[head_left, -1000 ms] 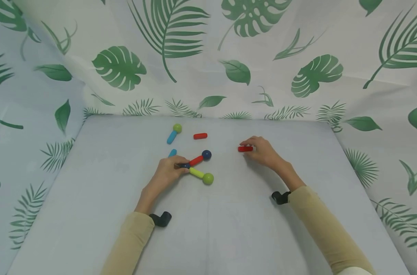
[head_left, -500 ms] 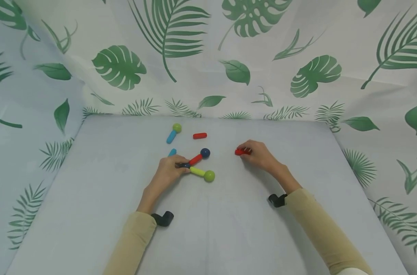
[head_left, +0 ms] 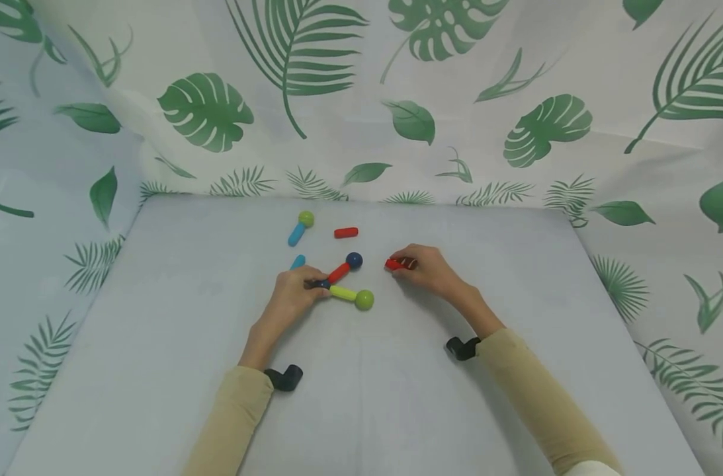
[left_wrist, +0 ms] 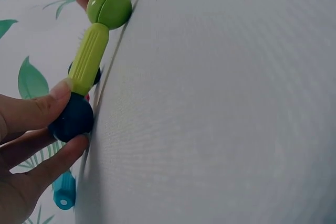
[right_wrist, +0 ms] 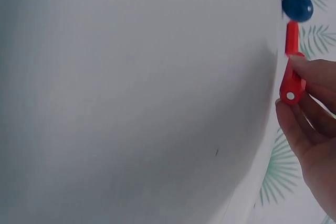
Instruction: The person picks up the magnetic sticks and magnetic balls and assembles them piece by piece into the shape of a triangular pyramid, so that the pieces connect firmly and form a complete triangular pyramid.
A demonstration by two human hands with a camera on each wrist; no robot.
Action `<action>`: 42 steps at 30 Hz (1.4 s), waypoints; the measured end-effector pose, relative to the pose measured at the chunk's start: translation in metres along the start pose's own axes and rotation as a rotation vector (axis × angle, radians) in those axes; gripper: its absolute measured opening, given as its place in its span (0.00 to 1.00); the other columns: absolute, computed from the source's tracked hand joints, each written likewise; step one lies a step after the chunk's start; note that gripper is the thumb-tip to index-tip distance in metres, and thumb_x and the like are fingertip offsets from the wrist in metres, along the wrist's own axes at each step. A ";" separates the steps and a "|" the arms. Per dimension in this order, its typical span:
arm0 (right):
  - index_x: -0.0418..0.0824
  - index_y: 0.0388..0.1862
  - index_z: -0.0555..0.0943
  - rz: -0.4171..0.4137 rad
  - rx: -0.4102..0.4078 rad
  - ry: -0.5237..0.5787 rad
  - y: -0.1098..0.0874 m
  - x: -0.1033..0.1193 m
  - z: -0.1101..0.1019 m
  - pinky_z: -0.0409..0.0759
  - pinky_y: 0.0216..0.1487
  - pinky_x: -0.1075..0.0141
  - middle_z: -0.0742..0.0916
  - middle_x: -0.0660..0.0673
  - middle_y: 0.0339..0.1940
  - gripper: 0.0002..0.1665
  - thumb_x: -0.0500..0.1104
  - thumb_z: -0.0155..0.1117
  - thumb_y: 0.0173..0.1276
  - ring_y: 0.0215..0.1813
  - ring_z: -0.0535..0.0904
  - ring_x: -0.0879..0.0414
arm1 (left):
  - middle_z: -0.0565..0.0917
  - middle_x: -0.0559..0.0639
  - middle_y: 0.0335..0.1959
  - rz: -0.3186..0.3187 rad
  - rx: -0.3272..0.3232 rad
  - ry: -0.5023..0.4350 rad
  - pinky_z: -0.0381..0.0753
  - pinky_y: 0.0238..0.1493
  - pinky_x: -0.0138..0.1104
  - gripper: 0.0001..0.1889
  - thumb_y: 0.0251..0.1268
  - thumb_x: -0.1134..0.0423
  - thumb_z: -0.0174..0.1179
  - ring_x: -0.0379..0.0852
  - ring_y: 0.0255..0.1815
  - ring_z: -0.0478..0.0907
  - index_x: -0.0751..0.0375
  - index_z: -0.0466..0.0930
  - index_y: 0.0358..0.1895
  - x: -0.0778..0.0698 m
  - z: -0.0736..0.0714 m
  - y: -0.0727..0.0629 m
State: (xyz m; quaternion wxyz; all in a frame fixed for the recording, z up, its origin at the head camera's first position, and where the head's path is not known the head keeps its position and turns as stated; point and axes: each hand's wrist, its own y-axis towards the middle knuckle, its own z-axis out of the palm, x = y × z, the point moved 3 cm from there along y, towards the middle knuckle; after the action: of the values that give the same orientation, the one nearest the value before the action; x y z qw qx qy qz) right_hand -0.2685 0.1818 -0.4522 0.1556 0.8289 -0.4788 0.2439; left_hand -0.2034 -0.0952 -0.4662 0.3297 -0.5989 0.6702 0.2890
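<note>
Table (head_left: pixel 361 403): back edge near the loose red rod (head_left: pixel 346 233); sides well apart from both hands
Gap: slight, between the red piece (head_left: pixel 394 264) and far navy ball (head_left: pixel 354 261)
Left hand (head_left: pixel 293 293): pinching the near navy ball (left_wrist: pixel 72 121)
Right hand (head_left: pixel 428 266): gripping the red piece; one rod or two, I can't tell
Count: two green balls (head_left: pixel 364 299), two navy; two light-blue rods (head_left: pixel 296 235), one lime rod (head_left: pixel 342 293)

Probably a makeshift indoor booth: leaf-printed sheeting (head_left: pixel 456 122) walls in a pale table (head_left: pixel 391 390) on three sides.
</note>
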 end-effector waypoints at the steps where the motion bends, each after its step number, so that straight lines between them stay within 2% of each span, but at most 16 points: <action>1: 0.34 0.54 0.86 0.002 0.005 0.012 0.001 0.003 0.001 0.86 0.50 0.54 0.90 0.40 0.45 0.17 0.35 0.73 0.66 0.45 0.84 0.48 | 0.89 0.57 0.52 0.000 0.000 0.003 0.86 0.54 0.42 0.18 0.57 0.69 0.75 0.52 0.52 0.85 0.65 0.89 0.52 0.000 0.000 0.000; 6: 0.35 0.55 0.87 -0.010 0.034 0.038 0.006 0.011 0.012 0.86 0.50 0.56 0.90 0.41 0.45 0.18 0.35 0.73 0.66 0.45 0.84 0.50 | 0.89 0.56 0.52 -0.021 0.009 0.003 0.86 0.54 0.42 0.18 0.58 0.69 0.75 0.52 0.51 0.85 0.64 0.89 0.52 0.000 -0.001 0.000; 15: 0.35 0.55 0.87 -0.017 0.054 0.083 0.015 0.029 0.031 0.87 0.51 0.58 0.90 0.41 0.45 0.18 0.36 0.74 0.66 0.45 0.85 0.50 | 0.88 0.56 0.53 -0.019 0.017 0.004 0.86 0.54 0.42 0.17 0.58 0.69 0.74 0.52 0.51 0.85 0.64 0.89 0.52 0.003 0.000 0.001; 19: 0.35 0.57 0.86 0.037 0.049 0.095 0.015 0.031 0.035 0.87 0.50 0.61 0.90 0.41 0.45 0.20 0.38 0.73 0.67 0.45 0.84 0.51 | 0.88 0.56 0.53 -0.021 0.023 0.005 0.86 0.54 0.42 0.17 0.59 0.68 0.74 0.52 0.52 0.85 0.63 0.89 0.52 0.004 0.002 0.001; 25: 0.36 0.57 0.86 0.155 0.051 0.168 0.013 0.035 0.036 0.84 0.42 0.66 0.91 0.42 0.44 0.20 0.43 0.73 0.68 0.42 0.83 0.53 | 0.89 0.56 0.52 -0.024 0.010 0.003 0.86 0.54 0.42 0.17 0.59 0.69 0.74 0.52 0.51 0.85 0.63 0.89 0.52 0.004 0.001 0.002; 30: 0.37 0.57 0.86 0.235 0.058 0.237 0.014 0.040 0.036 0.81 0.40 0.69 0.90 0.43 0.42 0.21 0.46 0.73 0.69 0.42 0.83 0.53 | 0.89 0.56 0.51 -0.028 0.003 0.003 0.86 0.54 0.42 0.17 0.58 0.69 0.75 0.51 0.50 0.85 0.64 0.89 0.51 0.003 0.001 0.001; 42: 0.36 0.58 0.83 0.304 0.022 0.333 0.014 0.045 0.043 0.82 0.40 0.70 0.90 0.42 0.43 0.23 0.47 0.73 0.69 0.42 0.85 0.53 | 0.89 0.54 0.48 -0.017 -0.007 0.004 0.87 0.50 0.40 0.17 0.58 0.69 0.75 0.49 0.46 0.85 0.63 0.89 0.51 0.003 0.001 0.000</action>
State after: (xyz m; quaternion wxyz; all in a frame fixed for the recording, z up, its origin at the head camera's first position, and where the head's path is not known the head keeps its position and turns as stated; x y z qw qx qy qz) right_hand -0.2506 0.1211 -0.4631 0.1848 0.6972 -0.5632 0.4033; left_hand -0.2034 -0.0956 -0.4690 0.3289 -0.6062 0.6646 0.2874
